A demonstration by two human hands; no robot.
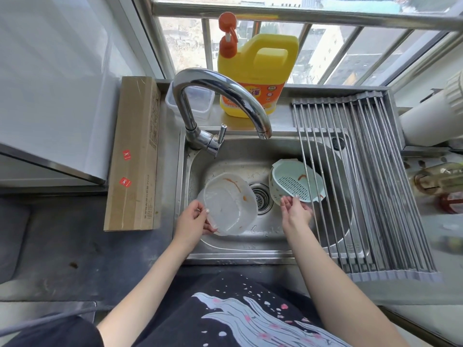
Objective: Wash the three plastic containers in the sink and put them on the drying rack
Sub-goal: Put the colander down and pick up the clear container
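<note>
Yellow soap jug reads "KEON", behind the tap. Left hand grips a stained clear bowl; right hand, fingers relaxed, touches the green strainer.

Faucet arches over sink; drying rack covers right side.

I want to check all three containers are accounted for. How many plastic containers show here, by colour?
Clear round container, gripped by the left hand over the sink: 1
Pale green colander bowl, by the open right hand: 1
Clear rectangular container on the ledge behind the faucet: 1
Total: 3
</note>
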